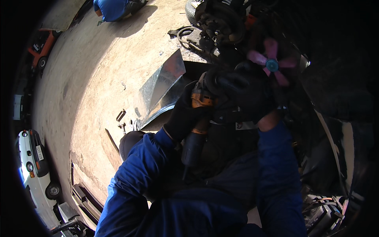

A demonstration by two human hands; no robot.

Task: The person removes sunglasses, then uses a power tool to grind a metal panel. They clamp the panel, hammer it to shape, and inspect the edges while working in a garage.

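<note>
An orange and black angle grinder (201,99) is held over my lap, its head up and its black body and cord pointing down toward me. My left hand (184,114), in a black glove, is closed around the grinder's body from the left. Also gloved in black, my right hand (252,93) is at the grinder's head, its fingers bent in at the dark round disc (212,81). Deep shade hides the exact grip of those fingers. Beyond my left hand lies a bent, shiny sheet-metal panel (160,87) with a curved cut-out.
A pink-bladed fan (271,64) is at my right, near a dark wheel hub assembly (221,21). Small tools (121,118) lie on the concrete floor (98,91). A person in blue (112,8) crouches far off. A white car (35,166) stands at left; wires (325,209) lie lower right.
</note>
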